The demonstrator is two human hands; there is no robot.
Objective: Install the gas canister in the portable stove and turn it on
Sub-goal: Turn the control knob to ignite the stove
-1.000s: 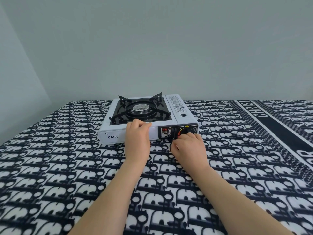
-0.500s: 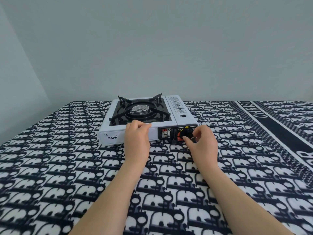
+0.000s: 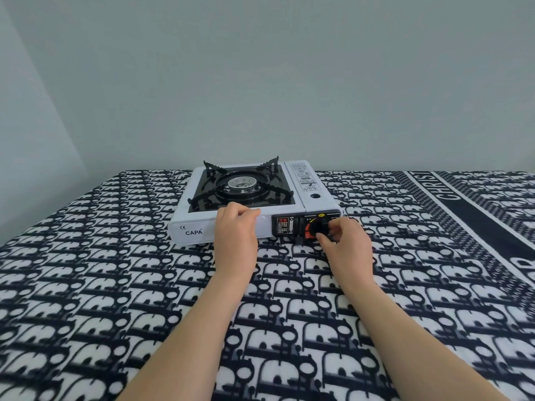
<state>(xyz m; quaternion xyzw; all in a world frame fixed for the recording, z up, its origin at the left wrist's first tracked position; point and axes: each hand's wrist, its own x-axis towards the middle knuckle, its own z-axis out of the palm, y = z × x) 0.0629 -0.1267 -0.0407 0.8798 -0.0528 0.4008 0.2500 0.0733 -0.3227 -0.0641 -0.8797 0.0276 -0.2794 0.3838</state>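
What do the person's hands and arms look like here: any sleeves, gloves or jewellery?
The left forearm and right forearm are bare down to the frame's bottom edge; no sleeve shows. The left hand and right hand wear no gloves, and no ring, watch or bracelet is visible on either.

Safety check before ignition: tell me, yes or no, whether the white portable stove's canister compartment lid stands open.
No: the white rectangular lid lies flat and closed on the right side of the white metal portable stove.
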